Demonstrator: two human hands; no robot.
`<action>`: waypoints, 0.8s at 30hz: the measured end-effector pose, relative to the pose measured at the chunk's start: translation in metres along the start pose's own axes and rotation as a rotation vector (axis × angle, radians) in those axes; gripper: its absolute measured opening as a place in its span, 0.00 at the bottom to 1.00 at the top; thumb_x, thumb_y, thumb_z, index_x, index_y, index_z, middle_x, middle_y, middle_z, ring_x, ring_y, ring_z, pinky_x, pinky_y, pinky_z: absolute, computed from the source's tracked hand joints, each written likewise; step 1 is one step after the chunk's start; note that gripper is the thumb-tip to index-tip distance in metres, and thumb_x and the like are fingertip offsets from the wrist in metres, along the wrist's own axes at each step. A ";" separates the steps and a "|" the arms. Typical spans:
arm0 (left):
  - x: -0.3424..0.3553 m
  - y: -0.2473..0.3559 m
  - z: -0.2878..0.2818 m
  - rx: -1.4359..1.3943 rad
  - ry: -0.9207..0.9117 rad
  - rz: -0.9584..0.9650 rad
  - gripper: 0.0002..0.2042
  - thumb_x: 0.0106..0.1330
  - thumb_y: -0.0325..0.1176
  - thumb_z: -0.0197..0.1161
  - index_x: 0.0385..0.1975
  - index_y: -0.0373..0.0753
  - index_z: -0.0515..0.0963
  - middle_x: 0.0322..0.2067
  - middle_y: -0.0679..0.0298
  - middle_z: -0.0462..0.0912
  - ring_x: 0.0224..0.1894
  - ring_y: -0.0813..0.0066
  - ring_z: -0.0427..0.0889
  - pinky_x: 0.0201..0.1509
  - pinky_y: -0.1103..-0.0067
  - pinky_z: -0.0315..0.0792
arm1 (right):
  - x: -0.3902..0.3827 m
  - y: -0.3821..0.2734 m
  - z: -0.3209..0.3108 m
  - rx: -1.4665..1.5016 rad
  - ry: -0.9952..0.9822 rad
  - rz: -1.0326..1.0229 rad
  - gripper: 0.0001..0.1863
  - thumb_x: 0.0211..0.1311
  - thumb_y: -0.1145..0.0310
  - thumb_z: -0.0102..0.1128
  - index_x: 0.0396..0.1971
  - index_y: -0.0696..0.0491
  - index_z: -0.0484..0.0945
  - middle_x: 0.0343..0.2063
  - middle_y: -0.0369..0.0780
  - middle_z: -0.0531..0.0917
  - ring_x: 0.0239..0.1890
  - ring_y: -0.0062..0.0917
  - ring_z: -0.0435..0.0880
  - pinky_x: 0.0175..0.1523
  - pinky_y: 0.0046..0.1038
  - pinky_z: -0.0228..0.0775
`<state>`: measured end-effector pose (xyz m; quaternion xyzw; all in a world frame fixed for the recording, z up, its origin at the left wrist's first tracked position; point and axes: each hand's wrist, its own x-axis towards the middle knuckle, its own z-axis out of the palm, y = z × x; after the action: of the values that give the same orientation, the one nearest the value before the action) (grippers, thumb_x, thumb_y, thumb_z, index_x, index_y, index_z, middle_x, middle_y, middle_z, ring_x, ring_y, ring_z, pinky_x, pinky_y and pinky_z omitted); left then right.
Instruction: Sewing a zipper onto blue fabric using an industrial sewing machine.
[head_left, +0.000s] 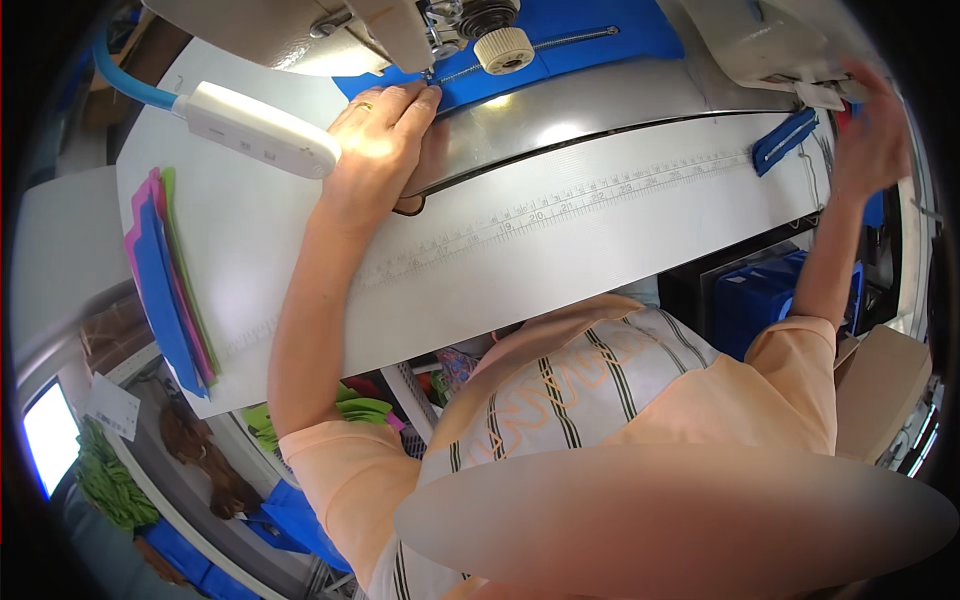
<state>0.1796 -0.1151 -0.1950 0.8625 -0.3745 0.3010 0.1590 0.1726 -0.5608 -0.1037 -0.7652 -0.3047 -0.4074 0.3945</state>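
The blue fabric I am working on lies under the head of the sewing machine, along the far side of the shiny metal bed. It is a vivid, even blue with a smooth, matt face, and it spreads flat from beside my fingers well out to the right. A dark zipper runs across it on a slight slant, its fine teeth catching a little light, with a small end piece showing at the far right. A faint line crosses the cloth below the zipper, and the white knob hides part of both.

My left hand rests palm down on the fabric's near left edge, fingers side by side and slightly bent, their tips just beside the presser foot. A ring shows on one finger. My thumb is hidden, so I cannot tell whether I pinch the cloth or only press it.

My right hand is raised by the right end of the machine, well apart from the fabric. It is blurred, and I cannot tell whether its fingers close on anything. Near it, a dark blue strip lies on the white tabletop.
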 end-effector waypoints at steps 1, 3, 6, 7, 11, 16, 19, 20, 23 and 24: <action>0.000 0.001 0.002 0.003 -0.025 0.001 0.14 0.48 0.21 0.64 0.36 0.38 0.82 0.37 0.62 0.85 0.36 0.66 0.84 0.41 0.75 0.78 | -0.022 -0.027 0.045 -0.031 -0.145 0.354 0.10 0.61 0.75 0.59 0.42 0.56 0.82 0.40 0.39 0.85 0.43 0.26 0.83 0.49 0.31 0.74; -0.009 0.011 -0.006 0.114 -0.077 -0.021 0.14 0.49 0.22 0.63 0.39 0.38 0.82 0.39 0.61 0.85 0.39 0.65 0.84 0.43 0.74 0.77 | -0.017 -0.057 0.144 -0.130 -0.598 0.023 0.12 0.61 0.73 0.59 0.45 0.48 0.82 0.48 0.37 0.82 0.52 0.27 0.79 0.51 0.28 0.72; -0.013 0.017 -0.008 0.190 -0.113 -0.036 0.14 0.54 0.26 0.63 0.42 0.37 0.82 0.44 0.59 0.84 0.44 0.64 0.83 0.49 0.70 0.75 | -0.043 -0.025 0.220 0.033 -0.637 0.018 0.13 0.60 0.63 0.58 0.42 0.50 0.81 0.46 0.39 0.81 0.51 0.33 0.76 0.53 0.36 0.69; -0.015 0.017 -0.008 0.186 -0.132 -0.051 0.14 0.57 0.29 0.65 0.43 0.37 0.81 0.45 0.58 0.83 0.46 0.64 0.82 0.52 0.66 0.74 | -0.042 -0.030 0.229 0.033 -0.639 0.018 0.13 0.60 0.63 0.58 0.42 0.50 0.81 0.46 0.39 0.81 0.51 0.33 0.76 0.53 0.36 0.69; -0.018 0.020 -0.006 0.157 -0.099 -0.076 0.17 0.53 0.24 0.61 0.44 0.39 0.82 0.48 0.58 0.82 0.47 0.65 0.82 0.50 0.72 0.75 | -0.035 -0.052 0.244 -0.124 -0.626 -0.186 0.22 0.44 0.76 0.68 0.44 0.48 0.82 0.41 0.37 0.83 0.42 0.33 0.81 0.49 0.31 0.75; -0.020 0.017 -0.006 0.011 -0.094 -0.140 0.14 0.56 0.26 0.64 0.44 0.40 0.81 0.45 0.57 0.83 0.48 0.62 0.82 0.51 0.71 0.75 | -0.038 -0.056 0.243 -0.198 -0.629 -0.165 0.18 0.49 0.70 0.66 0.44 0.49 0.83 0.39 0.30 0.84 0.46 0.23 0.78 0.44 0.28 0.71; -0.019 0.018 -0.006 0.000 -0.095 -0.165 0.15 0.55 0.25 0.64 0.44 0.39 0.81 0.45 0.57 0.82 0.48 0.62 0.82 0.50 0.72 0.75 | -0.043 -0.053 0.248 -0.243 -0.607 -0.181 0.17 0.50 0.69 0.65 0.44 0.48 0.83 0.40 0.30 0.84 0.46 0.23 0.78 0.44 0.29 0.71; -0.019 0.018 -0.006 0.000 -0.095 -0.168 0.15 0.55 0.25 0.64 0.44 0.39 0.81 0.45 0.57 0.82 0.48 0.62 0.82 0.50 0.72 0.75 | -0.044 -0.052 0.248 -0.242 -0.608 -0.182 0.17 0.50 0.69 0.65 0.44 0.48 0.83 0.40 0.30 0.84 0.46 0.23 0.78 0.44 0.29 0.71; -0.019 0.017 -0.006 -0.015 -0.115 -0.179 0.14 0.55 0.25 0.64 0.43 0.40 0.81 0.45 0.57 0.83 0.49 0.62 0.82 0.50 0.73 0.75 | -0.048 -0.049 0.250 -0.261 -0.581 -0.201 0.17 0.51 0.68 0.64 0.44 0.46 0.83 0.41 0.30 0.84 0.46 0.23 0.78 0.44 0.29 0.71; -0.018 0.017 -0.006 0.021 -0.100 -0.156 0.16 0.53 0.24 0.63 0.44 0.41 0.82 0.46 0.58 0.83 0.48 0.64 0.82 0.49 0.74 0.77 | -0.048 -0.049 0.251 -0.254 -0.556 -0.215 0.17 0.52 0.68 0.64 0.44 0.46 0.83 0.41 0.30 0.84 0.46 0.23 0.78 0.44 0.29 0.71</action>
<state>0.1548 -0.1136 -0.2013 0.9045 -0.3106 0.2484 0.1538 0.2068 -0.3291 -0.2175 -0.8538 -0.4267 -0.2566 0.1521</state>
